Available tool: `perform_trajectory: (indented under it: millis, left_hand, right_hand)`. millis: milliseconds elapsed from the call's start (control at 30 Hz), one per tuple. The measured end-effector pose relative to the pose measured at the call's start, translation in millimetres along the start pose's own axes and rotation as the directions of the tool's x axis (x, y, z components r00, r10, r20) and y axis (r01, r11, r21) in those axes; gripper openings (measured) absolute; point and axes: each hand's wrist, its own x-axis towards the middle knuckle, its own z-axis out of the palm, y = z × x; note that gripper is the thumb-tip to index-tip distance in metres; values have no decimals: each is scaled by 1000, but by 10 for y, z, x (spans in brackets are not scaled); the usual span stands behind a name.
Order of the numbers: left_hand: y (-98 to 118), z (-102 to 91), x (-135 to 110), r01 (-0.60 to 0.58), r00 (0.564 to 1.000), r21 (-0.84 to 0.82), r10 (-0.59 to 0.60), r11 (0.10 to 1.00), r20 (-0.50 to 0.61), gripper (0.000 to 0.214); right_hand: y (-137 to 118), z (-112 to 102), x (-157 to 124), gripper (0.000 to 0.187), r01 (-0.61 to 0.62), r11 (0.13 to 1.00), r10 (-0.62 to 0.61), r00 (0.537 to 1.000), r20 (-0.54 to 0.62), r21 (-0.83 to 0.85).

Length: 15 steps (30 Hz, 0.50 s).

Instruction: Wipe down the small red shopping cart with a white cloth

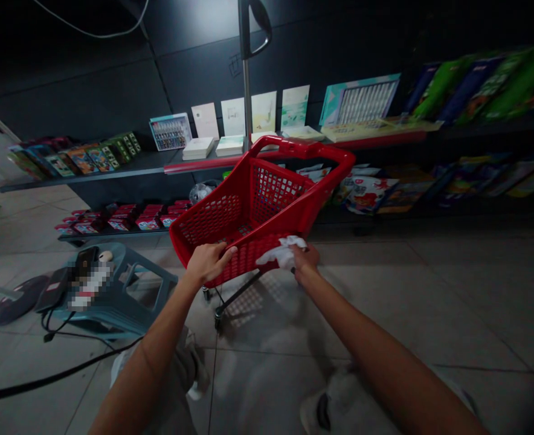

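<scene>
A small red plastic shopping cart (pixel 244 211) with perforated sides stands in front of me, its handle towards the upper right. My left hand (pixel 208 263) grips the near top rim, the fingers curled over the edge and the thumb on the outer side. In my right hand (pixel 307 258) is a crumpled white cloth (pixel 283 252), pressed against the cart's near side below the handle. The right fingertips are partly hidden by the cloth. Dark metal legs and small casters (pixel 218 320) show under the basket.
Behind the cart runs a dark shelf (pixel 135 166) with books, boxes and bagged goods. A grey-blue stool (pixel 131 296) with devices and cables stands at left, beside a round dark base (pixel 17 300). A black cable (pixel 58 376) crosses at lower left. A pole with a black handle (pixel 246 42) rises behind the cart.
</scene>
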Motion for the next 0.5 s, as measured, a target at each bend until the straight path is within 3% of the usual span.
perform_trajectory:
  millis: [133,233,367,433,500]
  left_hand:
    - [76,-8,-27,6,1000,5,-6,1000,-3,60]
    - [102,-6,-37,6,1000,14,-6,1000,-10,61]
    - [101,8,-39,7,1000,20,-6,1000,-28,64]
    - [102,11,-38,16,1000,24,-15,1000,-25,64]
    - [104,9,-37,22,1000,26,-21,999,-19,64]
  right_hand:
    - [-12,-82,198,29,85,996,-83,984,-157,4]
    - [296,63,-111,29,59,998,-59,979,-194,-7]
    - [807,421,-964,31,-19,999,16,997,70,41]
    - [973,583,-1397,34,-178,981,135,916,378,81]
    - [1049,694,-1721,31,-218,973,158,857,490,68]
